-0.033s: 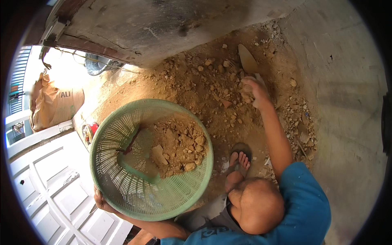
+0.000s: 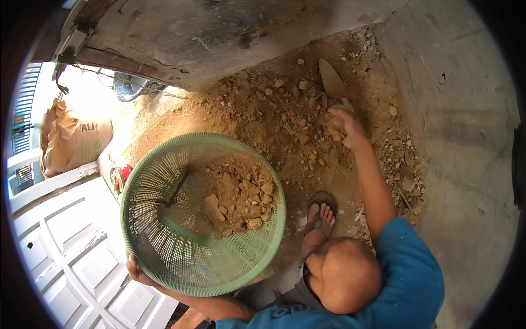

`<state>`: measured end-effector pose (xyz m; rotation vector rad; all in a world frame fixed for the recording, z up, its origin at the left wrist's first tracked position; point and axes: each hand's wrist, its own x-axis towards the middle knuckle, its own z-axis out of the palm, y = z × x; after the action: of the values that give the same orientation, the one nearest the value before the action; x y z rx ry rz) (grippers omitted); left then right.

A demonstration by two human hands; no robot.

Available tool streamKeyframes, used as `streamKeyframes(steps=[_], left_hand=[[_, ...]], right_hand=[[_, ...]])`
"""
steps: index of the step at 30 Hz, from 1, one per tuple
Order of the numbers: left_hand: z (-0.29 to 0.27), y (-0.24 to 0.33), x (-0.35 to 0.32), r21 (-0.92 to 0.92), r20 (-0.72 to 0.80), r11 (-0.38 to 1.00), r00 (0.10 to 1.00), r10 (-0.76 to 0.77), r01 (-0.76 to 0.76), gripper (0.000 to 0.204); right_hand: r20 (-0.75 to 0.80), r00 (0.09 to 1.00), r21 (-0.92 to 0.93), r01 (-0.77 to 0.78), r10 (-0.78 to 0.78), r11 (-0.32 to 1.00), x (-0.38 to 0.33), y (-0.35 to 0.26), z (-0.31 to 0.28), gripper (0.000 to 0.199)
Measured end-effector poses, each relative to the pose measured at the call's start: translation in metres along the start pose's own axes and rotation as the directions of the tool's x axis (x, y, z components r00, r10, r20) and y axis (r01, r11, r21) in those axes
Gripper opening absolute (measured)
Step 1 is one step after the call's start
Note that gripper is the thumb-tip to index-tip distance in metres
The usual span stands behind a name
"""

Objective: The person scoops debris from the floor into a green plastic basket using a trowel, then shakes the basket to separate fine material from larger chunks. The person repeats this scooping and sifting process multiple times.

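While the left hand (image 2: 137, 272) sits at the lower left rim of a green mesh basket (image 2: 256, 260), touching it, the right hand (image 2: 350, 127) reaches out over the ground in the head view. Left fingers bend against the basket's outside, partly hidden behind it; can't tell if they clamp. Right fingers are curled at a tan lump (image 2: 333, 127), blurred; can't tell if they close on it or on the handle of the trowel (image 2: 331, 79), blade just beyond. Basket is tilted, left of the sandalled foot (image 2: 322, 216), with dirt and stones (image 2: 244, 192) heaped on its right side. Loose rubble (image 2: 296, 109) covers the ground between basket and right hand. White panelled door (image 2: 93, 266) at lower left, brown sack (image 2: 90, 137) above it, bucket (image 2: 126, 89) farther up, grey wall (image 2: 466, 153) at right.
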<state>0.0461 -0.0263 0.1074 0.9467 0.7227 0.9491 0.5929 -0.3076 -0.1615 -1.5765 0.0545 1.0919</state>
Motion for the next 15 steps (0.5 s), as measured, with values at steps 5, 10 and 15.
streamKeyframes(steps=[5, 10, 15], left_hand=[[-0.007, -0.007, 0.004, 0.093, -0.177, 0.993, 0.981, 0.085, -0.069, 0.046], [-0.009, -0.01, 0.012, 0.134, -0.198, 0.988, 0.974, 0.106, -0.08, 0.046], [-0.011, -0.006, 0.011, 0.137, -0.188, 0.987, 0.975, 0.114, -0.089, 0.046]], right_hand=[[0.108, 0.989, 0.649, -0.147, 0.101, 0.747, -0.074, 0.0, -0.032, 0.045], [0.303, 0.948, 0.733, -0.165, -0.1, 0.66, -0.081, 0.019, -0.017, 0.044], [0.225, 0.969, 0.77, -0.11, -0.105, 0.629, -0.077, 0.037, -0.021, 0.033]])
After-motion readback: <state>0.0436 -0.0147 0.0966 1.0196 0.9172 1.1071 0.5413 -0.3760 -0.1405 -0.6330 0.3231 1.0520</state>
